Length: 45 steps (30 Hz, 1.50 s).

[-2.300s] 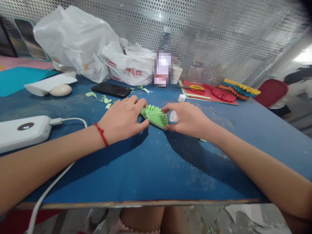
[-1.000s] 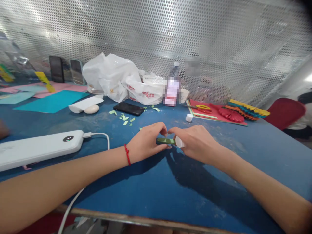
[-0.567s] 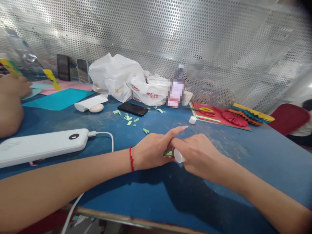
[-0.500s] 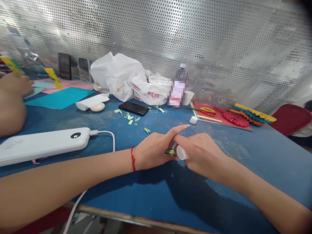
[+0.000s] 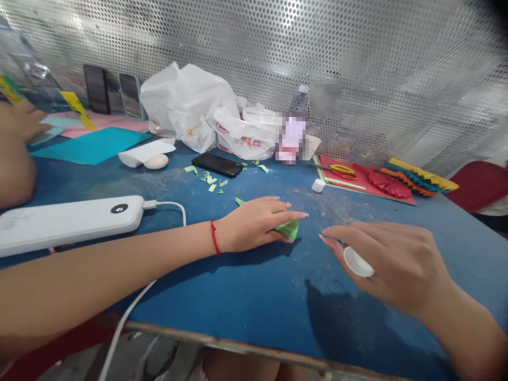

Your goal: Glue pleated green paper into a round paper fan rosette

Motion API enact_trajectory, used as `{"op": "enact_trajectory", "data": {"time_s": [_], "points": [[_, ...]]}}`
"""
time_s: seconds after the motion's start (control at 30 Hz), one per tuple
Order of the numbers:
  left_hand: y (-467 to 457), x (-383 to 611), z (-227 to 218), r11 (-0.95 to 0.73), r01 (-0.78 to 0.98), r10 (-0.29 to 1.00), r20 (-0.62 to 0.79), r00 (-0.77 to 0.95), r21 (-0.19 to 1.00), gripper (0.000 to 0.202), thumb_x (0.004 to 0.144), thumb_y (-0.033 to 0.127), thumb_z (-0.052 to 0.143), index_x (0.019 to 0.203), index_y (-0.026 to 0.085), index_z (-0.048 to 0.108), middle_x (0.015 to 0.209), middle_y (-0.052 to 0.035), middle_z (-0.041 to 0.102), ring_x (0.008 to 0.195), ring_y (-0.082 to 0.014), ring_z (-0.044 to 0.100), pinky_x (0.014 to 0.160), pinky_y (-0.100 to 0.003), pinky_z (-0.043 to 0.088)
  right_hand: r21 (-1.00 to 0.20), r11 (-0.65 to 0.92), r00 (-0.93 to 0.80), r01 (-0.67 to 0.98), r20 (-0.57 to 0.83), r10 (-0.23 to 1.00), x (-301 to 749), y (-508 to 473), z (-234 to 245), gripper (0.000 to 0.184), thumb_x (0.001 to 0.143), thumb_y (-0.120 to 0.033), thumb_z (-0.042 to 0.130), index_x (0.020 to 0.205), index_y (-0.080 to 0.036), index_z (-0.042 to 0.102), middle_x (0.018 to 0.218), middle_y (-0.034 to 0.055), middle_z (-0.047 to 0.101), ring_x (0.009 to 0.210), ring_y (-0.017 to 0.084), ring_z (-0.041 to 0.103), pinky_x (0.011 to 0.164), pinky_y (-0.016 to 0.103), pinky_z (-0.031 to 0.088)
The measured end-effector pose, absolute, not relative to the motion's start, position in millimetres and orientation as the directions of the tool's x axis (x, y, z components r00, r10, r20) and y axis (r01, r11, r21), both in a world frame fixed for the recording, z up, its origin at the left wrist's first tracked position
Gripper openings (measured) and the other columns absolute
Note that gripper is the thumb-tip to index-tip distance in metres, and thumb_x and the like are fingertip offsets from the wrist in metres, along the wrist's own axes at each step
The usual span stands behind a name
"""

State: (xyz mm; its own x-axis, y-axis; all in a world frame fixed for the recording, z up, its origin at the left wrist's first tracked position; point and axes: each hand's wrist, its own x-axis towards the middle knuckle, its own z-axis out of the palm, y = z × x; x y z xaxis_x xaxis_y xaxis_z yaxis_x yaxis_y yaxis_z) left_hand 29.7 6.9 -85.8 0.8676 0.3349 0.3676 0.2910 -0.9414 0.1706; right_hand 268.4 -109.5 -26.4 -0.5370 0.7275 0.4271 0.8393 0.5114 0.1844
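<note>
Pressing down on a folded green pleated paper fan [image 5: 289, 230], the left grip [image 5: 250, 225] sits closed over it, pinning it to the blue tabletop [image 5: 238, 307]. Just right of that grip, the right grip [image 5: 391, 259] curls around a round white plastic cap [image 5: 357, 262], keeping it off the paper.

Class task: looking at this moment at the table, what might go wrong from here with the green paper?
The green pleated paper fan is pressed down only by the left hand, while the right hand is apart from it, gripping a white cylinder; if the left hand lifts, the pleats might spring open. The white cable passes under the left forearm, so an arm movement might snag it.
</note>
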Motion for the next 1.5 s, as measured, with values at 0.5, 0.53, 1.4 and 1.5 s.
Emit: {"op": "enact_trajectory", "data": {"time_s": [0.5, 0.53, 1.4, 1.5], "points": [[3.4, 24.3, -73.2, -0.984, 0.177, 0.158, 0.518, 0.84, 0.013, 0.028, 0.083, 0.013, 0.053, 0.103, 0.026, 0.067, 0.109, -0.003, 0.071, 0.107, -0.0191, 0.064, 0.118, -0.044, 0.034, 0.097, 0.532, -0.54, 0.841, 0.107, 0.835, 271.3, -93.2, -36.2, 0.022, 0.093, -0.027, 0.058, 0.111, -0.024, 0.069, 0.09, -0.0007, 0.076, 0.073, 0.019, 0.07, 0.055, 0.032, 0.025], [3.6, 24.6, -73.5, -0.984, 0.177, 0.165, 0.493, 0.854, 0.022, 0.029, 0.081, 0.012, 0.053, 0.102, 0.027, 0.067, 0.108, -0.0027, 0.071, 0.104, -0.019, 0.064, 0.117, -0.044, 0.035, 0.089, 0.535, -0.54, 0.84, 0.039, 0.841, 270.6, -94.4, -34.9, 0.023, 0.092, -0.025, 0.057, 0.113, -0.025, 0.068, 0.089, -0.0011, 0.076, 0.073, 0.019, 0.07, 0.056, 0.032, 0.023], [9.0, 27.4, -79.7, -0.966, 0.1, 0.196, 0.424, 0.884, 0.239, 0.017, 0.085, 0.009, 0.05, 0.085, 0.021, 0.062, 0.1, -0.0054, 0.063, 0.093, -0.019, 0.058, 0.09, -0.035, 0.04, 0.328, 0.273, -0.309, 0.904, 0.061, 0.949, 274.7, -92.4, -30.0, 0.031, 0.096, -0.032, 0.05, 0.122, -0.023, 0.064, 0.09, 0.0071, 0.076, 0.071, 0.024, 0.07, 0.053, 0.032, 0.02], [9.3, 25.7, -80.2, -0.959, 0.1, 0.214, 0.444, 0.87, 0.266, 0.013, 0.084, 0.01, 0.051, 0.083, 0.019, 0.06, 0.104, -0.0067, 0.061, 0.096, -0.0192, 0.057, 0.09, -0.034, 0.042, 0.335, 0.089, -0.152, 0.938, 0.167, 0.974, 289.4, -91.3, -18.8, 0.038, 0.095, -0.04, 0.052, 0.127, -0.024, 0.064, 0.084, 0.0092, 0.074, 0.07, 0.025, 0.067, 0.056, 0.03, 0.024]]}}
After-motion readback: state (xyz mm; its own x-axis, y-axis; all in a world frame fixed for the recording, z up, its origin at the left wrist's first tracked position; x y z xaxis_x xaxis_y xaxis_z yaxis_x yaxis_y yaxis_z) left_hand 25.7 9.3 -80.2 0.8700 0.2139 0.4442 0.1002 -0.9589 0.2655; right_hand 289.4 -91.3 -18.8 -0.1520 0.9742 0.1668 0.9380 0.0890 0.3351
